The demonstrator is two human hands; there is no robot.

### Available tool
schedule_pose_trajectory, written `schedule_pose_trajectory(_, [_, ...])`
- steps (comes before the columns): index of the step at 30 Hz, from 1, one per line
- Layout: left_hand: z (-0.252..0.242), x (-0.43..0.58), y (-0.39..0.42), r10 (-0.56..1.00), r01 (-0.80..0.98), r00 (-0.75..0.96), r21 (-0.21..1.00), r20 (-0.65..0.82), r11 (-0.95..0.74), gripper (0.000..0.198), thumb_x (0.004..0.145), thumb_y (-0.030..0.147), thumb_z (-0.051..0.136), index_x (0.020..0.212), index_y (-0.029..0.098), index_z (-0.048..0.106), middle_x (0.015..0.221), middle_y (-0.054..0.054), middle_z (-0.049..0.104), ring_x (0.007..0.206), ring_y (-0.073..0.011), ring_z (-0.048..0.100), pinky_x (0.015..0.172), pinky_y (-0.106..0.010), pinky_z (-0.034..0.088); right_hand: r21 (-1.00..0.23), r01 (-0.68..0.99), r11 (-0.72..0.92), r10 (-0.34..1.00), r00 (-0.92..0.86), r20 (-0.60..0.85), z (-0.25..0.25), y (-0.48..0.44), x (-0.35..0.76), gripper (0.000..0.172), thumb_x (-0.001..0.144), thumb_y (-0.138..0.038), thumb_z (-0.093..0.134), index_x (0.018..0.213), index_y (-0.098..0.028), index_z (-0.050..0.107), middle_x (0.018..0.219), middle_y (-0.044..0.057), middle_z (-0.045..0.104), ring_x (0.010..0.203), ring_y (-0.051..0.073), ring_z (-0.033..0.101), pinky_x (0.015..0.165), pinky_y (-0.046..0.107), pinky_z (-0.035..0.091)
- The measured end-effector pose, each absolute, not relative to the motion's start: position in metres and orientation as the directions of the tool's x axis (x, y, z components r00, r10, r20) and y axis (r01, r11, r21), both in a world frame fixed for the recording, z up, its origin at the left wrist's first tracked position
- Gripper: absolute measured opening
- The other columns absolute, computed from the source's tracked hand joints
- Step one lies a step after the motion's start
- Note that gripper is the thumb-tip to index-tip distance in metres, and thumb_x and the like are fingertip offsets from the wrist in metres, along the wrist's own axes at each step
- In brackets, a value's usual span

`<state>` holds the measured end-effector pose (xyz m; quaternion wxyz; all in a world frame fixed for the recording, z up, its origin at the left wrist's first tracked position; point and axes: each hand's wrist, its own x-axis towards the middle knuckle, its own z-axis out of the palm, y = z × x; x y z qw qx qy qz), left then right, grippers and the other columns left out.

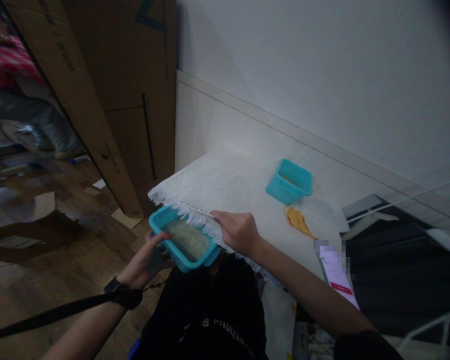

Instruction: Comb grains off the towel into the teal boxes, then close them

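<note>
My left hand [150, 262] is closed round the near left side of a turquoise plastic container [183, 264], its thumb over the rim. Pale grains that look like rice [189, 239] lie inside, and the container tilts slightly just off the table's front edge. Over the far rim hangs the fringe of a white tablecloth [225, 175]. My right hand [240, 231] is closed in a pinch above the container's right end. From its fingers a thin white stick [200, 210] points left along the fringe; its far end is hard to make out.
A second turquoise container [290, 182] with orange bits stands on the cloth, near a yellow crumpled piece [299, 221]. A phone [335, 272] lies at the right, beside a dark surface with white cables. Tall cardboard [135, 100] stands at left; beyond it sits a person [18, 85].
</note>
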<state>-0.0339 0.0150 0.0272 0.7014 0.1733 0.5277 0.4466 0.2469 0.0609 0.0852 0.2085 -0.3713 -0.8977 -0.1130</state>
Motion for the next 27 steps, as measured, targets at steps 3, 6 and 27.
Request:
schedule_pose_trajectory(3, [0.028, -0.033, 0.012, 0.823, -0.454, 0.061, 0.719, -0.564, 0.526, 0.065, 0.069, 0.041, 0.104, 0.115, 0.031, 0.060, 0.114, -0.005, 0.072, 0.098, -0.0298, 0.072, 0.080, -0.048, 0.066, 0.051, 0.674, 0.737, 0.576, -0.665, 0.476, 0.087, 0.037, 0.241, 0.037, 0.104, -0.013, 0.059, 0.134, -0.015, 0.081, 0.110, 0.009, 0.092, 0.087, 0.019, 0.086, 0.068, 0.028, 0.062])
schedule_pose_trajectory(6, [0.028, -0.032, 0.011, 0.829, -0.459, 0.064, 0.721, -0.556, 0.519, 0.066, 0.070, 0.039, 0.103, 0.120, 0.031, 0.062, 0.115, -0.005, 0.073, 0.096, -0.0293, 0.072, 0.080, -0.048, 0.066, 0.052, 0.643, 0.764, 0.537, -0.679, 0.501, 0.090, 0.013, 0.236, 0.040, 0.104, -0.008, 0.056, 0.134, -0.014, 0.080, 0.117, 0.010, 0.092, 0.099, 0.020, 0.088, 0.076, 0.028, 0.068])
schedule_pose_trajectory(27, [0.023, -0.045, 0.016, 0.825, -0.445, 0.026, 0.732, -0.565, 0.516, 0.065, 0.070, 0.037, 0.102, 0.120, 0.033, 0.061, 0.112, -0.004, 0.073, 0.093, -0.0298, 0.074, 0.073, -0.046, 0.068, 0.094, 0.629, 0.772, 0.544, -0.730, 0.413, 0.096, 0.016, 0.200, 0.034, 0.110, -0.009, 0.058, 0.133, -0.017, 0.082, 0.119, 0.011, 0.091, 0.097, 0.019, 0.086, 0.073, 0.028, 0.066])
